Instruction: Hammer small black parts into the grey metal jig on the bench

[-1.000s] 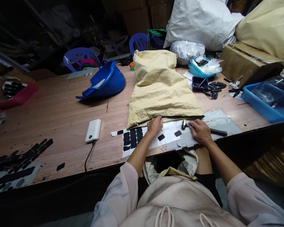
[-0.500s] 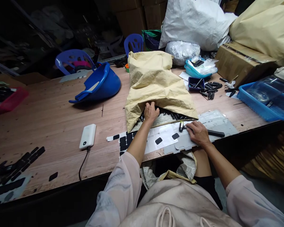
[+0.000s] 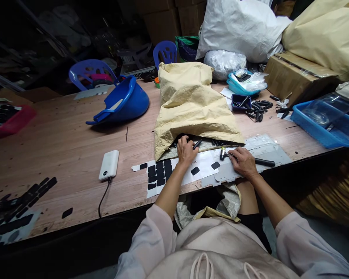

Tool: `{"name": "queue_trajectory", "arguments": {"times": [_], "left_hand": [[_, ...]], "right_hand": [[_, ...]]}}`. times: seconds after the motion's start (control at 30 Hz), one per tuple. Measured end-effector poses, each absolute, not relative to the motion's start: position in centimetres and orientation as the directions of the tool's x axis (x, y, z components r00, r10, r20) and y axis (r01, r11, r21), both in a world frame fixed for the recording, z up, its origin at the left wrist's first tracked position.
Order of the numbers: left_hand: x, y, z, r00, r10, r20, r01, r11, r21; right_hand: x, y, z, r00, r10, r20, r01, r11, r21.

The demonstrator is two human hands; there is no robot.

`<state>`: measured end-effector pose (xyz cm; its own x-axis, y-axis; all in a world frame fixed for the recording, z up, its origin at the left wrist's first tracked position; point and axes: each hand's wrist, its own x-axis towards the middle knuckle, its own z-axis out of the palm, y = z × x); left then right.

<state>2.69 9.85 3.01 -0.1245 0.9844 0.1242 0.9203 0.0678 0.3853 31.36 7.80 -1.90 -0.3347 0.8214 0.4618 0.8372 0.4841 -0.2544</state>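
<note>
My left hand [image 3: 186, 151] is closed at the mouth of a yellow woven sack [image 3: 194, 104], with a slim black tube-like piece [image 3: 197, 143] sticking out between its fingers. More black pieces show in the dark opening of the sack. My right hand [image 3: 243, 162] grips the shaft of a small hammer [image 3: 264, 162] close to its yellow-and-black head. The hammer lies over a grey sheet [image 3: 254, 145] at the table's front edge. Below my left hand, a white sheet [image 3: 204, 162] carries black rounded stickers [image 3: 160, 174], some of them partly behind my forearm.
A white power bank [image 3: 109, 164] with a cable lies left. Behind it stands a blue scoop-shaped basin [image 3: 128, 100]. Loose black pieces [image 3: 260, 110], a small dark box [image 3: 241, 102] and a blue tray [image 3: 320, 124] are to the right. A cardboard box [image 3: 299, 77] sits behind.
My left hand has drawn back from the sack's opening toward me, and a black tube-like piece now shows in it. My right hand stays on the hammer.
</note>
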Motion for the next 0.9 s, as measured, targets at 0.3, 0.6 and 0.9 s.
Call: {"name": "queue_trajectory", "arguments": {"times": [0.3,0.6,0.9], "left_hand": [[2.8,1.9,0.3,0.071,0.997,0.002,0.803,-0.058,0.593],[3.0,2.3,0.2,0.007,1.0,-0.007,0.731,0.0,0.682],[3.5,2.5,-0.1,-0.057,0.998,-0.006,0.709,0.045,0.703]], "right_hand": [[31.7,8.1,-2.2,-0.339,0.808,0.482,0.833,0.496,-0.247],[29.7,7.1,0.6,-0.296,0.827,0.479,0.762,0.506,-0.403],[23.2,3.1,1.4,-0.392,0.812,0.432,0.634,0.579,-0.513]]}}
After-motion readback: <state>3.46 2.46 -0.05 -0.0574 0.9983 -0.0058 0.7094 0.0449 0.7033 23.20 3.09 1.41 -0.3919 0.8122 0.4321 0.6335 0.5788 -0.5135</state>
